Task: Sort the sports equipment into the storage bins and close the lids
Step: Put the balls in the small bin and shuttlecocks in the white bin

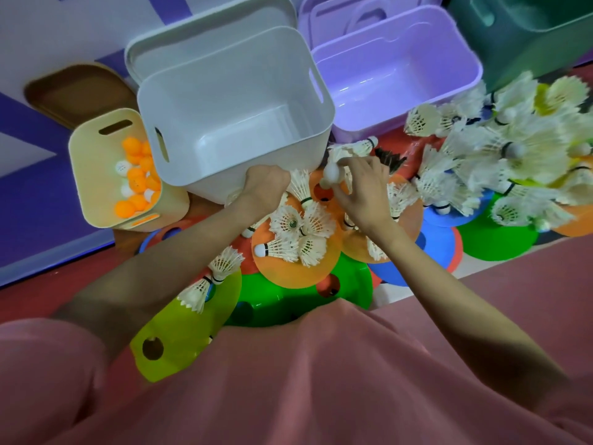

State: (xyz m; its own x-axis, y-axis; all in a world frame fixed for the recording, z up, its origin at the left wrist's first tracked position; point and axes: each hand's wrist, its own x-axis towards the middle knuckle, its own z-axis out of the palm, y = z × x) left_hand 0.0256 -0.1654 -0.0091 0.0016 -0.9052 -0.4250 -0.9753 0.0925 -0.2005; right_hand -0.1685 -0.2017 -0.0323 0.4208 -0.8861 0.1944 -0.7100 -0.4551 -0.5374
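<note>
Head view: left hand [264, 184] curled at near wall of white bin [234, 123], seemingly gripping it to tilt it; fingers hidden, grip uncertain. Right hand [362, 187] pinches shuttlecock [332, 175] by cork, just right of bin. More shuttlecocks [295, 229] on cones [288, 268] near; big pile [500, 155] far right. Advice: steady bin, lift clear of rim, drop inside; gather several per trip. Yellow bin [96, 187] left holds balls [138, 178].

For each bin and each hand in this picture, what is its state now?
white bin: open, empty, tilted
purple bin: open, empty
yellow bin: open, holds balls
green bin: open
left hand: grips white bin
right hand: holds shuttlecock
</note>
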